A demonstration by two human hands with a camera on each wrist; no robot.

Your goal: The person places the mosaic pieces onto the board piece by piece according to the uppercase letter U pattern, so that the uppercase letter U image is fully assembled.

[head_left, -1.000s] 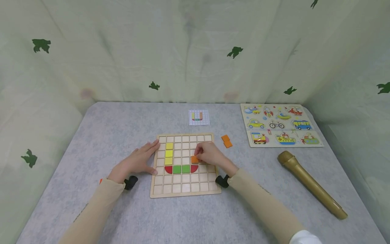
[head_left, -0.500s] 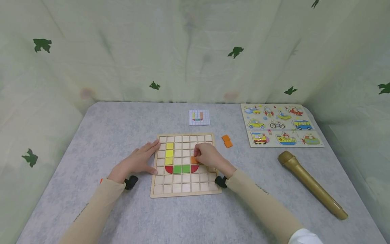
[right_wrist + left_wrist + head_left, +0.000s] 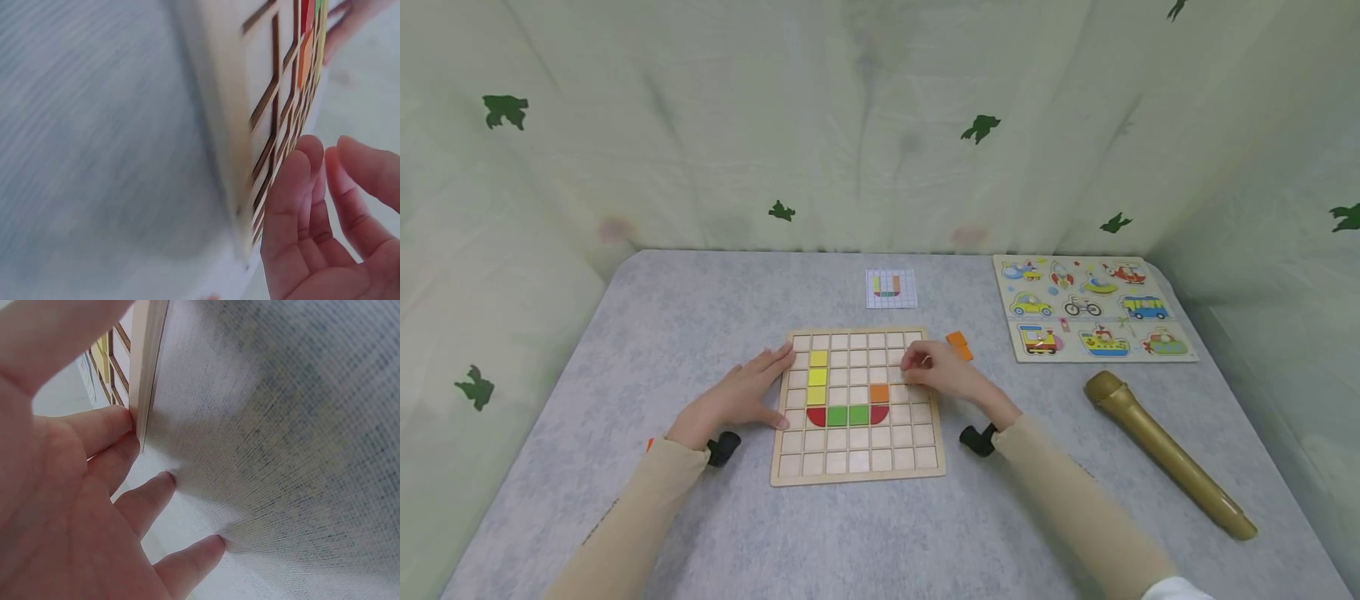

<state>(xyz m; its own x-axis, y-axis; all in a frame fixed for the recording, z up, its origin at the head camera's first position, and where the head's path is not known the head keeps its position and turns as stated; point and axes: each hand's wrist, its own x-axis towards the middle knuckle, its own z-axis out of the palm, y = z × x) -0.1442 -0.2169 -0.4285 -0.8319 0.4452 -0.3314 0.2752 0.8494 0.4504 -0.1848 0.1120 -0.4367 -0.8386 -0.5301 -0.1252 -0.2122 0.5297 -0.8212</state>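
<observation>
A wooden grid board [image 3: 859, 461] lies on the table. A column of yellow square tiles [image 3: 817, 377] sits in its left cells. Two green tiles [image 3: 837, 416] lie between red quarter-round pieces [image 3: 879, 415], and an orange tile [image 3: 879, 393] sits directly above the right red one. My left hand [image 3: 741, 396] spreads along the board's left edge, fingertips at the frame [image 3: 141, 369]. Over the board's right side hovers my right hand [image 3: 951, 373], fingers loosely bent, thumb apart and nothing between them. Beyond it are loose orange tiles [image 3: 957, 338], partly hidden.
Behind the board lies a small card [image 3: 891, 289] printed with a coloured U on a grid. A vehicle peg puzzle [image 3: 1093, 308] is at the back right, with a gold microphone [image 3: 1168, 454] in front of it. A small orange-red piece [image 3: 650, 444] shows beside the left sleeve.
My right hand has let go of the orange tile, which now lies in its cell above the red piece, and has moved right toward the loose orange tiles. The left hand stays put.
</observation>
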